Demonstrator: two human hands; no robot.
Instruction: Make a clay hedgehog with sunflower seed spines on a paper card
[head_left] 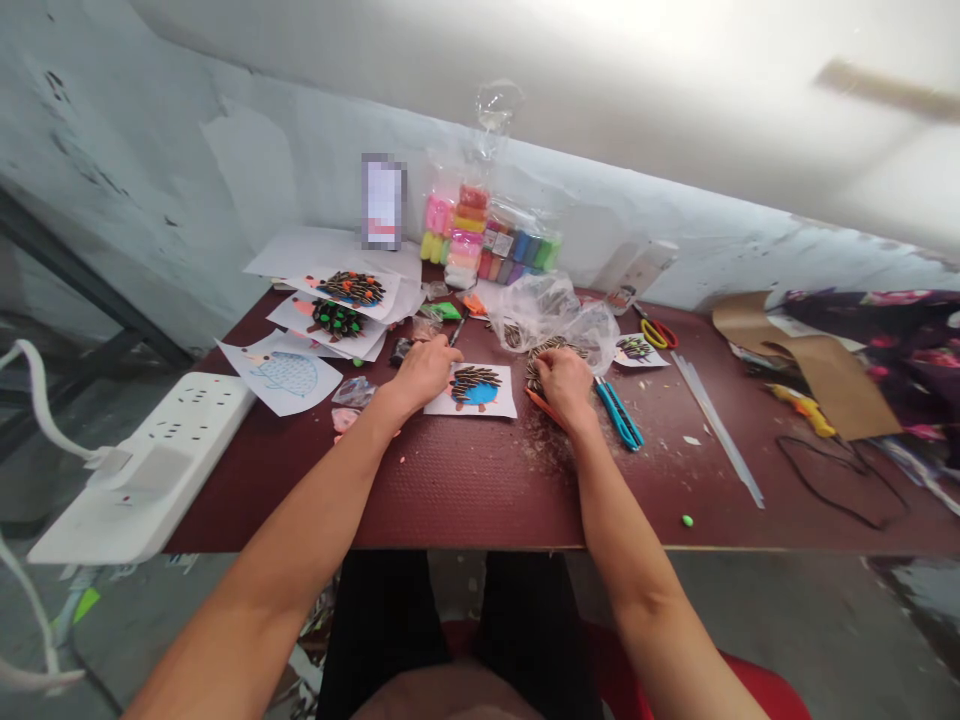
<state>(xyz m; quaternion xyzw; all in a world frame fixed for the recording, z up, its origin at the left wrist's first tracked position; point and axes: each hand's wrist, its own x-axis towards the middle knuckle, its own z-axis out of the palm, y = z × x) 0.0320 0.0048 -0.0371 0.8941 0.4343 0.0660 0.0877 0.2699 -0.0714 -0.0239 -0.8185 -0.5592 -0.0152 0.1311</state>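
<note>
My left hand (429, 370) lies at the left edge of a small white card (506, 400), fingers lightly bent and touching it. On the card is a hedgehog shape with a blue clay body (474, 393) and striped sunflower seeds along its back. To the right, my right hand (568, 382) is at a pile of sunflower seeds (556, 347), its fingertips drawn together among them. Whatever lies between those fingertips is too small to make out. An orange pencil-like stick (541, 404) lies beside that hand, and a blue utility knife (619, 413) is just right of it.
Finished-looking hedgehog cards (341, 318) and a blue line drawing (289, 378) lie left. Packs of coloured clay (469, 235) and a clear plastic bag (555, 305) stand behind. Rightward are scissors (658, 334), glue sticks (720, 430) and a yellow glue gun (804, 408). A power strip (150, 460) sits left.
</note>
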